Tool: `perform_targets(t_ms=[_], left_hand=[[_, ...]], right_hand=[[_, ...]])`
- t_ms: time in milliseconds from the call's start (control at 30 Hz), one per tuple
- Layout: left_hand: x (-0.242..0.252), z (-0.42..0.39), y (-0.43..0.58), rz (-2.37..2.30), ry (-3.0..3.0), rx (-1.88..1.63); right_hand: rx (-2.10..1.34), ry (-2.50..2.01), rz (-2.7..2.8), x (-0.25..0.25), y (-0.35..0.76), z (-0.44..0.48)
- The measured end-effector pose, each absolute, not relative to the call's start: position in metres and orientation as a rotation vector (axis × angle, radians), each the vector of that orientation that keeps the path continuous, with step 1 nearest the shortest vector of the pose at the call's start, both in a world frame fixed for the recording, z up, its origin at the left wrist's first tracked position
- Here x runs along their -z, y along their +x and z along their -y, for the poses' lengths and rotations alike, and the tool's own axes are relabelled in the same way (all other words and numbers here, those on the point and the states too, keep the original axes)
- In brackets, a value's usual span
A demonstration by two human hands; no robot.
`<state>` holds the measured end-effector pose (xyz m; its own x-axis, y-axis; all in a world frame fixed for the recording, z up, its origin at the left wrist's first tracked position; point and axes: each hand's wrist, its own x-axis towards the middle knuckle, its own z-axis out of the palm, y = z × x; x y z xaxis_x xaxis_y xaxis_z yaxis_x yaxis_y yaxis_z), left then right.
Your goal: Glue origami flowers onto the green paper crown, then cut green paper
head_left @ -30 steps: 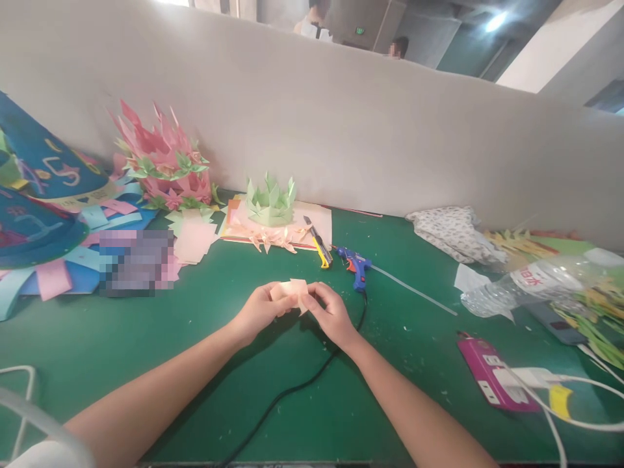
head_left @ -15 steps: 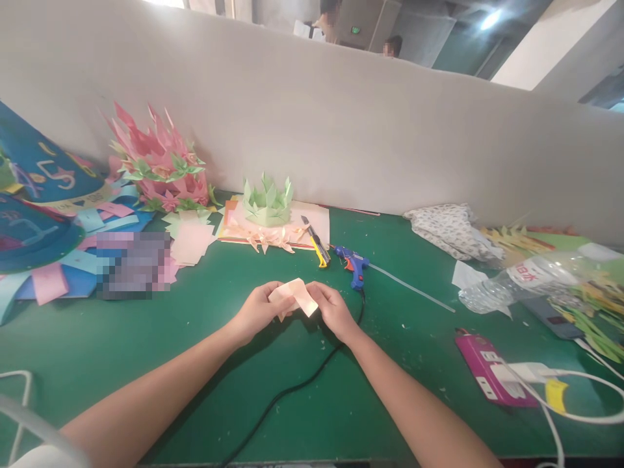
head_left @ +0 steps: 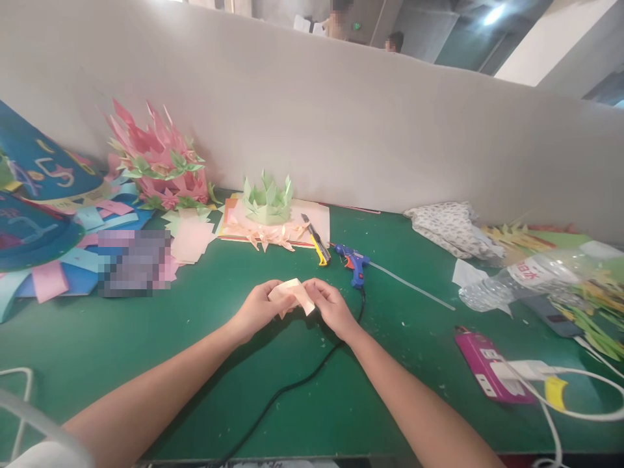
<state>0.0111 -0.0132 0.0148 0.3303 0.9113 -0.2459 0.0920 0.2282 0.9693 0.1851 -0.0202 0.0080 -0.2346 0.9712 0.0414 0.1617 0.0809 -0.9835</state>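
Note:
Between my two hands is a pale peach piece of folded paper (head_left: 292, 292), held above the green table. My left hand (head_left: 260, 309) pinches its left side, thumb on top. At its right edge, my right hand (head_left: 331, 308) grips the paper with bent fingers; some fingertips are hidden behind it. Beyond my hands lie a yellow utility knife (head_left: 318, 242) and a blue glue gun (head_left: 353, 264) with a clear glue stick in its back. A light green paper crown (head_left: 268, 200) stands on stacked paper sheets, with folded peach paper pieces (head_left: 266, 235) in front of it.
Pink paper crowns (head_left: 160, 162) and blue cone hats (head_left: 43, 162) stand at the left among paper strips. At the right are a plastic bottle (head_left: 536, 276), a patterned cloth (head_left: 448, 224) and a magenta power strip (head_left: 490, 367) with white cables. A black cord (head_left: 292, 389) crosses the table.
The right-hand flap of the peach paper has shifted slightly left and narrowed as my right fingers moved inward over it. Both hands keep hold of it.

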Motion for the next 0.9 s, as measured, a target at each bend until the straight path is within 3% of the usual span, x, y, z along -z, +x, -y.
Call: perform_targets(t_ms=[667, 900], left_hand=[[-0.0176, 0.0132, 0.0109, -1.142, 1.133, -0.759], [-0.0144, 0.0120, 0.0113, -1.118, 1.127, -0.772]], right_hand=[[-1.434, -1.096, 1.433, 0.0004, 0.1871, 0.0173], [-1.322, -1.169, 1.516, 0.0014, 0.1847, 0.0188]])
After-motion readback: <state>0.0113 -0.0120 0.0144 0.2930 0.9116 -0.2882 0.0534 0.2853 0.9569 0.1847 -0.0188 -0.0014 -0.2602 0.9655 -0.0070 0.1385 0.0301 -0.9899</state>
